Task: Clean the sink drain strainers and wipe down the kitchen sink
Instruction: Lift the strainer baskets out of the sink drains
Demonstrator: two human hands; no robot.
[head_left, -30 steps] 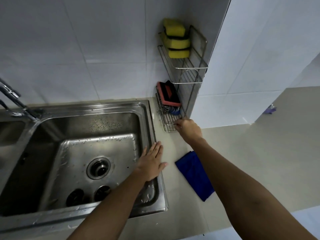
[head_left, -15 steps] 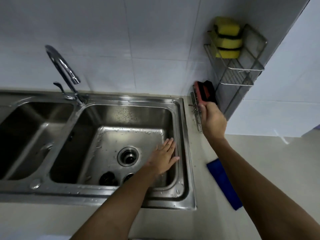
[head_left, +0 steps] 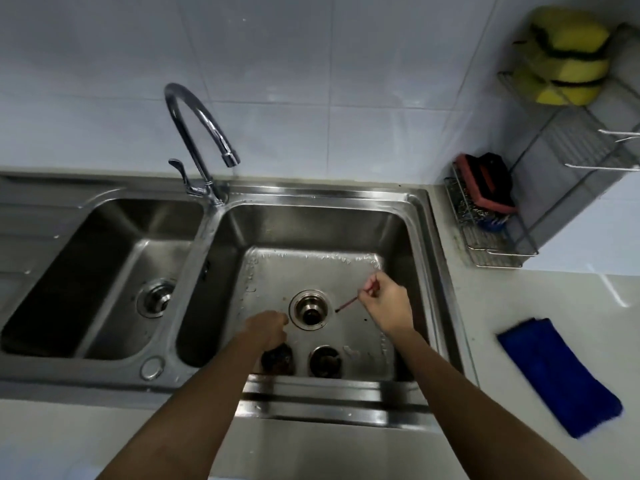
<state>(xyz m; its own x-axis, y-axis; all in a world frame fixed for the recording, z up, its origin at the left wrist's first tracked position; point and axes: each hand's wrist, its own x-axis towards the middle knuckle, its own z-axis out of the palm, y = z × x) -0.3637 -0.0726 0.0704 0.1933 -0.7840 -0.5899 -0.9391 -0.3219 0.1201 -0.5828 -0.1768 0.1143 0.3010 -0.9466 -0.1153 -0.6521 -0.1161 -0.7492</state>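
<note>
Both your hands are down in the right basin of the stainless steel double sink [head_left: 329,195]. Your right hand [head_left: 386,304] is pinching a thin reddish stick [head_left: 348,304] in curled fingers, with the tip aimed at the open round metal drain hole [head_left: 310,310] and stopping just short of its rim. Your left hand [head_left: 268,329] sits right at the drain's left edge with the fingers curled under, and I can't tell if there's anything in it.

The two dark round strainers are on the basin floor near the front wall. The left strainer [head_left: 278,358] is half hidden under your left wrist, and the right strainer [head_left: 325,361] is just beside it, not touching.

Over on the pale table [head_left: 519,296] right of the sink there's a folded blue cloth [head_left: 557,372]. In the corner is a wire rack [head_left: 498,254] with a red and black brush [head_left: 486,183] and yellow sponges [head_left: 564,57].
</note>
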